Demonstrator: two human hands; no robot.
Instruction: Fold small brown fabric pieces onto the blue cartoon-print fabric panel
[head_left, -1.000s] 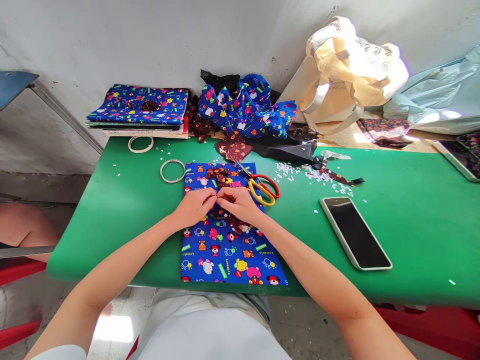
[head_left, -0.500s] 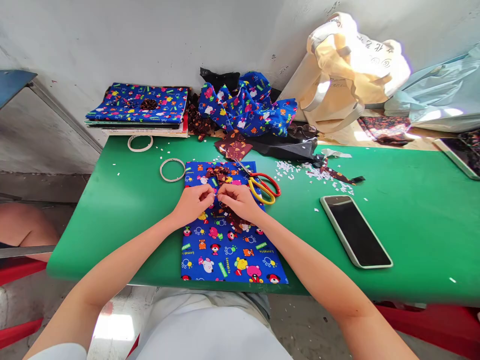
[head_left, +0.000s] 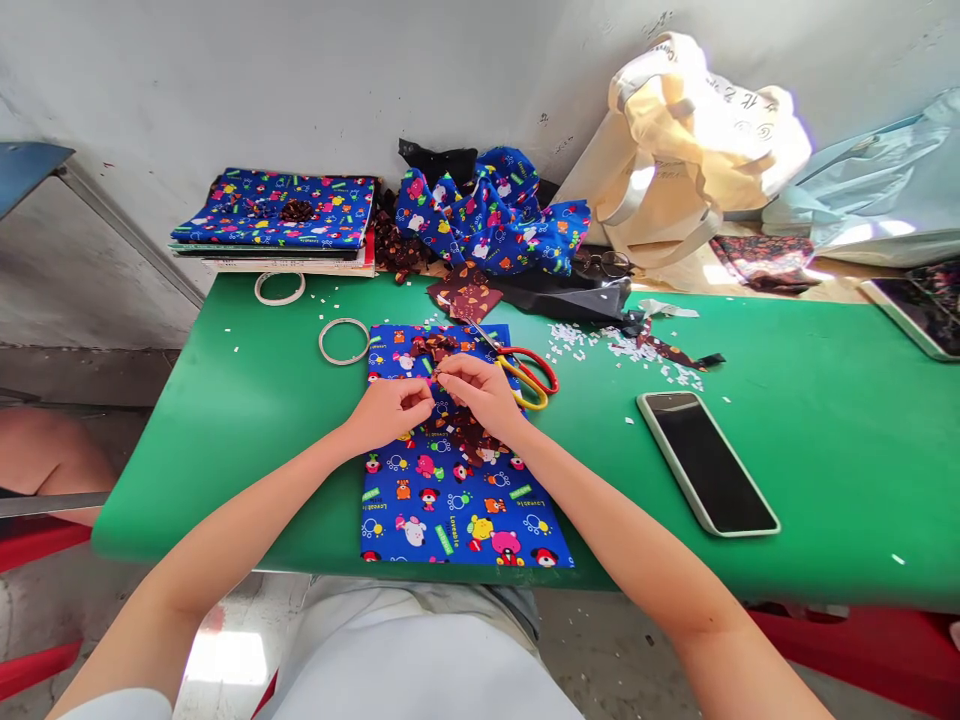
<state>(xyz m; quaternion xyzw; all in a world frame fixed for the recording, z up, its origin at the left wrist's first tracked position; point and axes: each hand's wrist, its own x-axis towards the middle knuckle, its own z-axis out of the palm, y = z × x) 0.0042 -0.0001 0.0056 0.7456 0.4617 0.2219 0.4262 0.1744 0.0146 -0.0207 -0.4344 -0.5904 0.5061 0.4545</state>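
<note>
A blue patterned cloth (head_left: 427, 500) lies flat on the green table in front of me. Above its upper part my left hand (head_left: 394, 410) is closed, its fingertips pinched; whatever they hold is too small to make out. My right hand (head_left: 480, 392) is closed too, its fingertips beside a small dark brown scrap, and I cannot tell what is in the pinch. Brown gathered fabric (head_left: 433, 347) sits just beyond my hands. More brown scraps (head_left: 469, 437) lie beneath my right hand. Scissors with red and yellow handles (head_left: 529, 375) rest at the cloth's right edge.
Two tape rings (head_left: 345, 341) lie on the left. A phone (head_left: 709, 462) is at the right, with white paper bits (head_left: 574, 340) behind it. Folded cloth on books (head_left: 277, 205), crumpled blue cloth (head_left: 491, 225) and a cream bag (head_left: 660, 160) stand along the wall.
My hands have moved slightly apart: the right fingertips are a little farther up the cloth, the left ones a little lower. The view has shifted slightly.
</note>
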